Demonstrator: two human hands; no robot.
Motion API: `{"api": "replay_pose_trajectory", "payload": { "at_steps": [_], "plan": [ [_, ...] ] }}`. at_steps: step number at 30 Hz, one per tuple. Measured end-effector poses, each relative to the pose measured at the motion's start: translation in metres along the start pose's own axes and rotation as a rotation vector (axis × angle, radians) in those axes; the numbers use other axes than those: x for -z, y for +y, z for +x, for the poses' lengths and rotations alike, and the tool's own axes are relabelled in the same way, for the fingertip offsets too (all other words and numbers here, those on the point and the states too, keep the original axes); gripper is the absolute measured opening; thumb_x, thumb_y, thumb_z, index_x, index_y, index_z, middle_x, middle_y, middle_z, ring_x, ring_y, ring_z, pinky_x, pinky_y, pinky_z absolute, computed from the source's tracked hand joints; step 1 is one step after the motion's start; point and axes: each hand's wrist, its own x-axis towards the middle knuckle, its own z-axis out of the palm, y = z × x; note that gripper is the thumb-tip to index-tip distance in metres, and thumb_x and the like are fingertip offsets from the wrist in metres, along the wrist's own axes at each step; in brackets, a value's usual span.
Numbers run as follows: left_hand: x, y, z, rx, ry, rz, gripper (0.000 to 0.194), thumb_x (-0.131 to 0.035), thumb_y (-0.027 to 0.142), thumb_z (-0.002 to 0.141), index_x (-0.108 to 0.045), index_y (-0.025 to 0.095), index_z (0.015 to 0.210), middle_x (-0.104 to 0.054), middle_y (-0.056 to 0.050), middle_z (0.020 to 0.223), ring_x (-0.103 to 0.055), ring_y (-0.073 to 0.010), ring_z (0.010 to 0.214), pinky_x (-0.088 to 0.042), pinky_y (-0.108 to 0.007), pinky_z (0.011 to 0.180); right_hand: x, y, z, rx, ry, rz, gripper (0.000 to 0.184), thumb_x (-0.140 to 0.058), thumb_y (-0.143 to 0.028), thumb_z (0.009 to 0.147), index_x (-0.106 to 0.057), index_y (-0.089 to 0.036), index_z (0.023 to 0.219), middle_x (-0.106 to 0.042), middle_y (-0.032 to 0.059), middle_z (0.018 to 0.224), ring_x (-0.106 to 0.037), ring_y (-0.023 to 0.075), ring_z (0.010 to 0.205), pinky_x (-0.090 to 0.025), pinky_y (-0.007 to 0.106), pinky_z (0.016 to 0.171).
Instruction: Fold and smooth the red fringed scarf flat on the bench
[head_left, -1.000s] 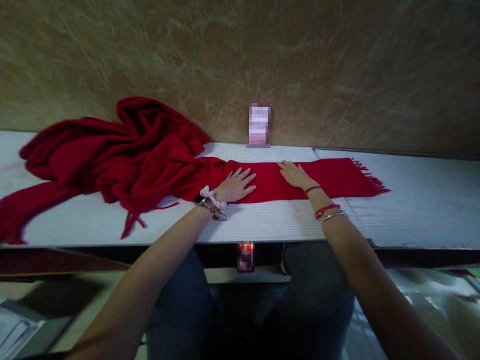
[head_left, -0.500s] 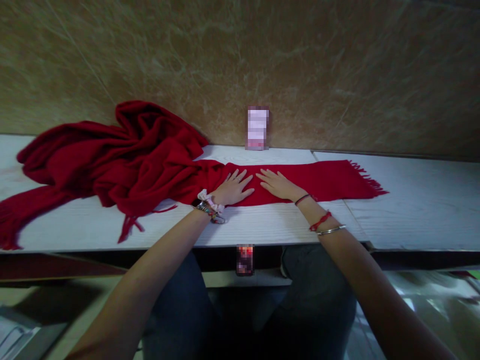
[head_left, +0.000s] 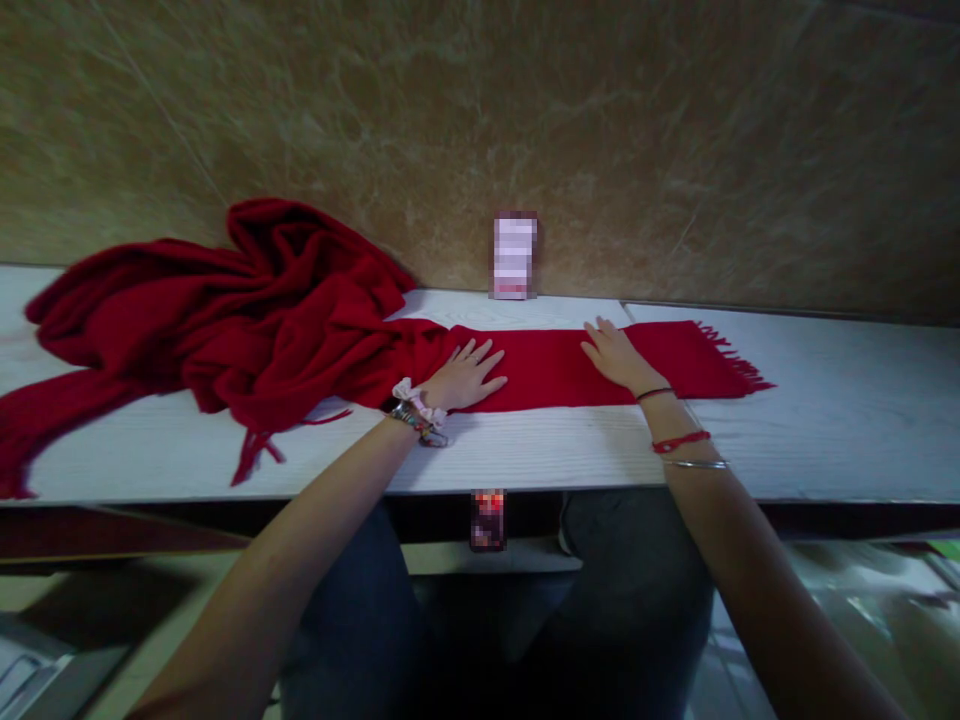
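A red fringed scarf [head_left: 540,370] lies along a white wood-grain tabletop. Its right part is a flat, smooth strip ending in a fringe, while the left part is bunched into loose folds, with one fringed end at the far left. My left hand [head_left: 466,377] rests open on the strip where the folds begin, fingers spread. Farther right, my right hand [head_left: 616,358] lies open on the flat strip, its fingertips near the far edge of the cloth. Neither hand grips the fabric.
A brown marbled wall [head_left: 480,120] rises behind the white tabletop [head_left: 825,400]. Against it stands a blurred upright rectangular object [head_left: 514,255]. Another blurred dark object [head_left: 488,520] shows below the table's front edge, between my legs.
My right hand has slid rightward along the flat strip, away from my left hand. My left hand stays in place, and the scarf lies nearly the same.
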Motion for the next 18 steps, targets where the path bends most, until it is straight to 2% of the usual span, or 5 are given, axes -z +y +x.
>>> {"api": "replay_pose_trajectory", "payload": {
  "at_steps": [5,8,11,15,18],
  "plan": [
    [-0.002,-0.001,0.001,0.012,-0.003,0.010,0.058,-0.026,0.049,0.090,-0.024,0.018,0.139,-0.017,-0.010,0.147,-0.012,-0.0318,0.133,-0.016,-0.043,0.107,-0.003,-0.068,-0.015,0.335,-0.096,0.078,0.056,-0.027,-0.041,0.090,-0.026,-0.012,0.139,-0.021,0.0138,0.146,-0.016,0.0253,0.134,-0.022,0.046,0.106],
    [-0.003,-0.001,0.002,0.013,0.011,0.020,0.058,-0.026,0.049,0.090,-0.025,0.019,0.139,-0.019,-0.009,0.146,-0.013,-0.0312,0.133,-0.016,-0.043,0.107,-0.005,-0.080,-0.025,0.370,-0.193,0.064,0.057,-0.025,-0.045,0.090,-0.025,-0.016,0.139,-0.022,0.0123,0.146,-0.016,0.0258,0.134,-0.021,0.048,0.105],
    [-0.004,-0.001,0.002,0.005,0.017,0.020,0.058,-0.026,0.050,0.090,-0.025,0.019,0.139,-0.019,-0.009,0.146,-0.013,-0.0309,0.133,-0.016,-0.043,0.107,-0.005,-0.062,-0.030,0.294,-0.211,0.015,0.055,-0.025,-0.043,0.091,-0.025,-0.018,0.139,-0.021,0.0114,0.146,-0.016,0.0273,0.134,-0.023,0.050,0.103],
    [-0.002,-0.001,0.001,-0.004,0.011,0.013,0.058,-0.025,0.049,0.090,-0.025,0.018,0.139,-0.018,-0.011,0.146,-0.013,-0.0316,0.133,-0.016,-0.044,0.106,-0.004,-0.011,-0.039,0.098,-0.193,-0.061,0.053,-0.026,-0.037,0.091,-0.027,-0.015,0.139,-0.022,0.0134,0.145,-0.020,0.0305,0.132,-0.027,0.051,0.101],
    [-0.002,-0.002,0.000,-0.007,0.013,0.008,0.057,-0.025,0.049,0.090,-0.026,0.018,0.139,-0.018,-0.011,0.146,-0.014,-0.0330,0.133,-0.017,-0.045,0.106,-0.004,0.024,-0.049,-0.039,-0.110,-0.098,0.052,-0.027,-0.037,0.091,-0.032,-0.012,0.136,-0.029,0.0179,0.142,-0.026,0.0332,0.129,-0.030,0.054,0.098]
  ]
}}
